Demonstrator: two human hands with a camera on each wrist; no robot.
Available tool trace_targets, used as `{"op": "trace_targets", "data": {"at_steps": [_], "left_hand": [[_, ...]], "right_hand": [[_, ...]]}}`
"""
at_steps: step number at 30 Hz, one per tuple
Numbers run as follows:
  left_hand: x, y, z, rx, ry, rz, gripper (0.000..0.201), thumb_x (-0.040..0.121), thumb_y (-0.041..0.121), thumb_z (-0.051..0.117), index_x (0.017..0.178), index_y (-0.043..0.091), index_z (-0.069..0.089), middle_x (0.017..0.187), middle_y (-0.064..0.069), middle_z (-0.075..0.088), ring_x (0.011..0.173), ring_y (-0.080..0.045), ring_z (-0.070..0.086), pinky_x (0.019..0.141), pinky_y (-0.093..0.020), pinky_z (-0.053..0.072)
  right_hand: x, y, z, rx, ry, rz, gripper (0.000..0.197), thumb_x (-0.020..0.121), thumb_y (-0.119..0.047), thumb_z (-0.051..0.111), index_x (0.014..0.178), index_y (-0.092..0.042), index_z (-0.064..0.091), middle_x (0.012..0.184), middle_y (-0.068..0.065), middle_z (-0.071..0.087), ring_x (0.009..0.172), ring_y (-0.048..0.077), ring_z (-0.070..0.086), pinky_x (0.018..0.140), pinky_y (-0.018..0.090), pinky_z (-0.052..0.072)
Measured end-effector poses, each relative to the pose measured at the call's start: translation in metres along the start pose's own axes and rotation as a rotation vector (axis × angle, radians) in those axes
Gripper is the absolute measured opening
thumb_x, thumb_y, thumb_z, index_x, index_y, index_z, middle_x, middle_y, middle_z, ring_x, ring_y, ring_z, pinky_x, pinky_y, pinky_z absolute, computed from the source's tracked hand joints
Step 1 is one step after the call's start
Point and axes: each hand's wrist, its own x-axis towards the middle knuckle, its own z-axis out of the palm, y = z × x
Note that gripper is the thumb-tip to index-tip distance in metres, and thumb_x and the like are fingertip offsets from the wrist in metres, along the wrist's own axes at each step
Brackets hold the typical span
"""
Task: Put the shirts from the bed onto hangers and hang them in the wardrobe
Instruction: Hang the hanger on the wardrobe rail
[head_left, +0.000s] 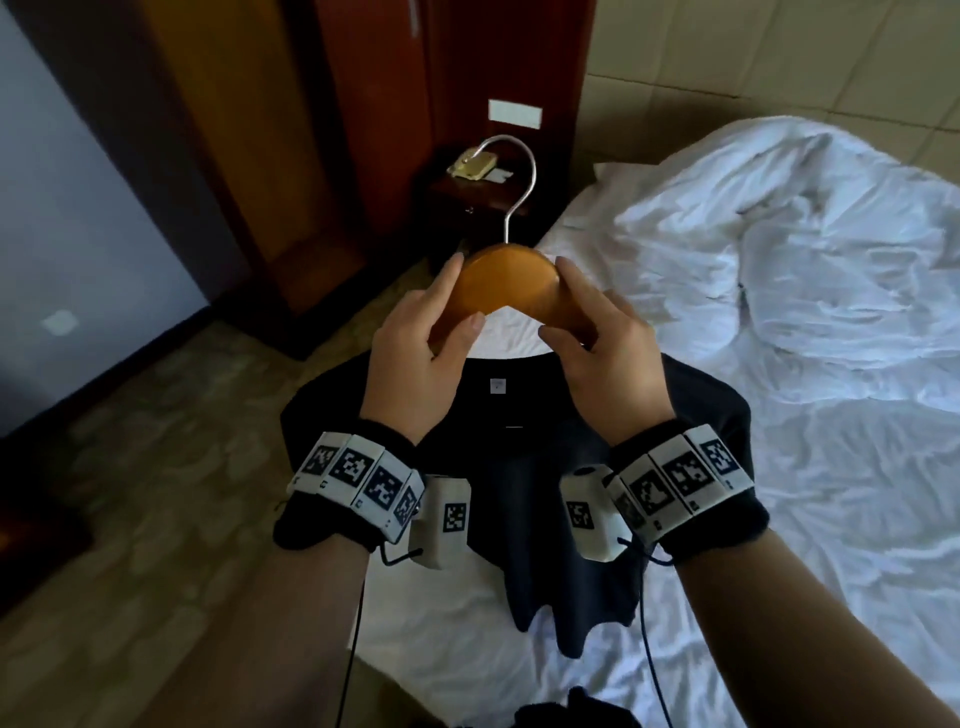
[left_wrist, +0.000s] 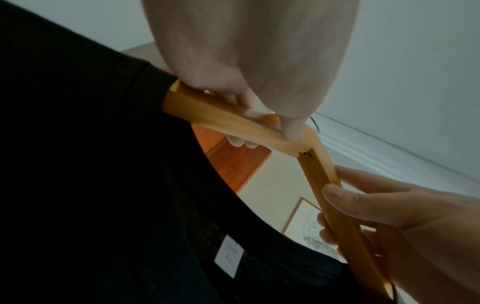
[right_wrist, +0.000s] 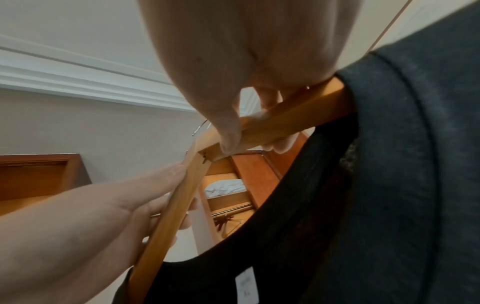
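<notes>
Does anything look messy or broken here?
Nothing looks broken. The white bedding is rumpled, and the dark shirt sits on the wooden hanger, which the left hand and right hand both hold.

Room: patterned beige carpet (head_left: 171, 467), tiled-look cream wall (head_left: 753, 67), red-brown wood panelling (head_left: 363, 104). Dark nightstand (head_left: 467, 202) carries a cream telephone (head_left: 471, 166). Framed picture (left_wrist: 309, 224), possibly a print, on wall.

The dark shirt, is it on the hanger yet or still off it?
On: the wrist views show both hanger arms inside the shirt's neck opening, and it hangs over the bed.
</notes>
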Motion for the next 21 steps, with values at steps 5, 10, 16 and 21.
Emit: {"op": "trace_targets", "data": {"at_steps": [5,10,16,21], "left_hand": [[-0.002,-0.071,-0.1,0.078,0.093,-0.084,0.057,0.096,0.024,0.059,0.148,0.022,0.036,0.112,0.005,0.048,0.101,0.007,0.043,0.087,-0.002,0.036],[-0.022,-0.126,-0.203,0.239,0.227,-0.186,0.056,0.096,0.021,0.059,0.147,0.019,0.037,0.119,-0.012,0.057,0.1,0.012,0.037,0.084,0.005,0.029],[-0.056,-0.172,-0.296,0.39,0.397,-0.332,0.057,0.096,0.023,0.058,0.148,0.021,0.035,0.114,0.001,0.054,0.099,0.008,0.041,0.084,0.004,0.029],[-0.071,-0.201,-0.354,0.462,0.497,-0.402,0.057,0.095,0.019,0.061,0.147,0.018,0.038,0.117,-0.008,0.059,0.102,-0.002,0.048,0.085,0.005,0.029]], "right_hand": [[0.028,-0.065,0.108,0.034,-0.096,-0.118,0.06,0.089,-0.02,0.066,0.144,-0.029,0.043,0.101,0.0,0.055,0.084,0.009,0.049,0.073,0.004,0.036],[0.041,-0.137,0.212,0.125,-0.236,-0.244,0.061,0.089,-0.018,0.066,0.144,-0.028,0.042,0.104,0.006,0.058,0.084,0.016,0.055,0.08,0.026,0.046],[0.041,-0.208,0.31,0.247,-0.417,-0.368,0.061,0.09,-0.017,0.065,0.145,-0.028,0.041,0.102,0.003,0.055,0.086,0.015,0.053,0.082,0.025,0.045],[0.046,-0.256,0.375,0.327,-0.517,-0.445,0.061,0.089,-0.016,0.066,0.144,-0.027,0.043,0.102,0.007,0.057,0.086,0.015,0.053,0.08,0.019,0.041]]}}
